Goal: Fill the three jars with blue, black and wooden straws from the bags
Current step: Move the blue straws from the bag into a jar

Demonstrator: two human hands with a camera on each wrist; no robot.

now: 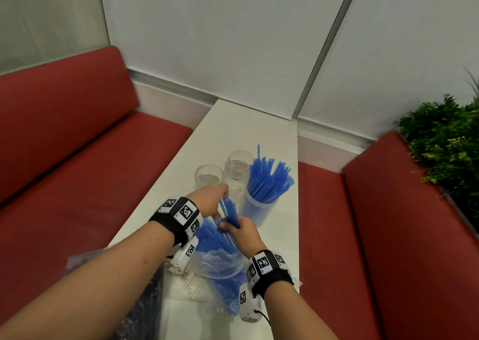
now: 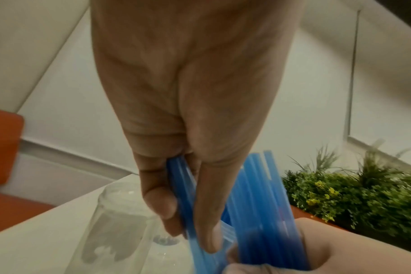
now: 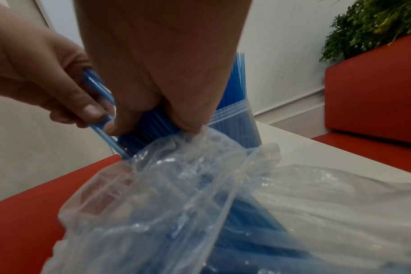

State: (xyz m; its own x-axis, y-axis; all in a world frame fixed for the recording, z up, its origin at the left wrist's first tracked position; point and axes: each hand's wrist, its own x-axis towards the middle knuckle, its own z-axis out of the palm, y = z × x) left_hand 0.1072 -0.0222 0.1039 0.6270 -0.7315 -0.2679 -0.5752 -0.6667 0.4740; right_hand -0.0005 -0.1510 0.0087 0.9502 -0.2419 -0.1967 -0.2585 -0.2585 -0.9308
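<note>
Bag (image 1: 220,264): nearest me, on the bench (image 1: 233,132), mouth toward the jars.
Hands: my right hand (image 1: 246,232) clamps bag and blue straws (image 1: 229,211); my left hand (image 1: 208,199) pinches a few straws.
Axis: straws point up and away toward the blue jar (image 1: 259,207), just beyond my right hand.
Views: wrist cameras show finger grips; only head shows two empty jars (image 1: 223,176).

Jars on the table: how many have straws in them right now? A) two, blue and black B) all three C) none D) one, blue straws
D: in the head view only the right-hand jar is packed with blue straws; the two clear jars beside it hold no straws, while the left hand pinches a few more blue ones from the bag that the right hand grips.
</note>
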